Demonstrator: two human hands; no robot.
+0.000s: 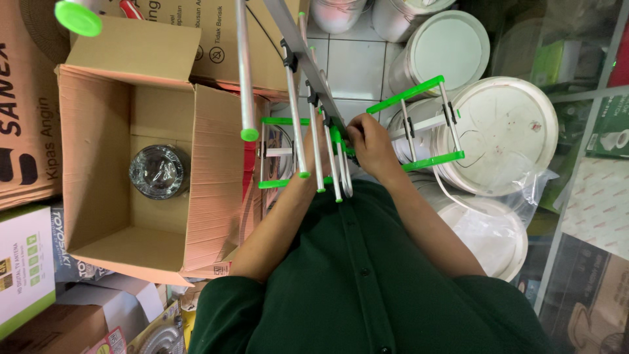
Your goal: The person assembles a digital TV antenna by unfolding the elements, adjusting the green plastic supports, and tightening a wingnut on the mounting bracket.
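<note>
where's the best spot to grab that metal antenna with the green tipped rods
Probably the main boom of the antenna, the flat grey bar the rods cross, coming from the side between two rods. The thin rods look bendy. The right hand already works at the boom's near end; the left hand is hidden behind the rods.

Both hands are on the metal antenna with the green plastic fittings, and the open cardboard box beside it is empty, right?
Not quite. The head view shows both hands, left hand and right hand, on the antenna, but the open cardboard box is not empty: a round plastic-wrapped object lies on its bottom.
</note>
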